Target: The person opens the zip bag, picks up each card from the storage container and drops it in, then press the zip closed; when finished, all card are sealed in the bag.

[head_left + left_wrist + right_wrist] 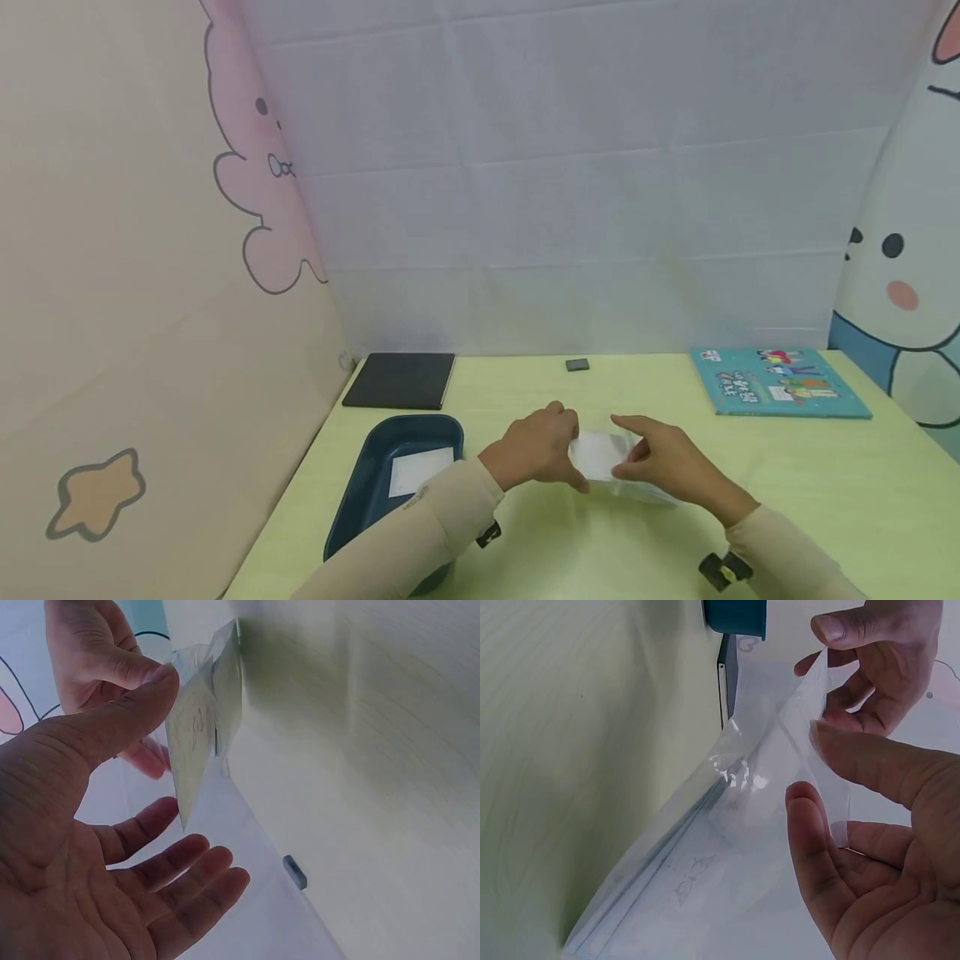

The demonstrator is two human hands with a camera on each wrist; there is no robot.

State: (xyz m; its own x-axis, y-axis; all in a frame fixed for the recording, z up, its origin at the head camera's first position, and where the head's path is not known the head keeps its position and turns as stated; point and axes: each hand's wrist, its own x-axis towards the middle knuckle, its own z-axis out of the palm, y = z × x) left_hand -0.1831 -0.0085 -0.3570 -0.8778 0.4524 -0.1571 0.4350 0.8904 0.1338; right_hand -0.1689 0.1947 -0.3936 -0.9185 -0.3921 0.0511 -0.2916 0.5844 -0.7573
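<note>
A white card (597, 454) is held upright over the table between both hands. Its near side carries faint reddish marks in the left wrist view. My left hand (542, 446) holds it at the left end, thumb at one edge and index finger near the other, the remaining fingers spread. My right hand (671, 460) pinches the side of a clear plastic bag (742, 772) with thumb and fingers. Inside the bag lie more flat sheets (682, 877), one with a faint line drawing. The card overlaps the bag's opening in the left wrist view.
A dark blue tray (347, 508) with a white card (420, 472) inside stands left, partly behind my left sleeve. Farther back are a black notebook (401, 380), a small dark grey block (577, 365) and a teal picture book (780, 383). Cloth walls enclose the table (570, 550).
</note>
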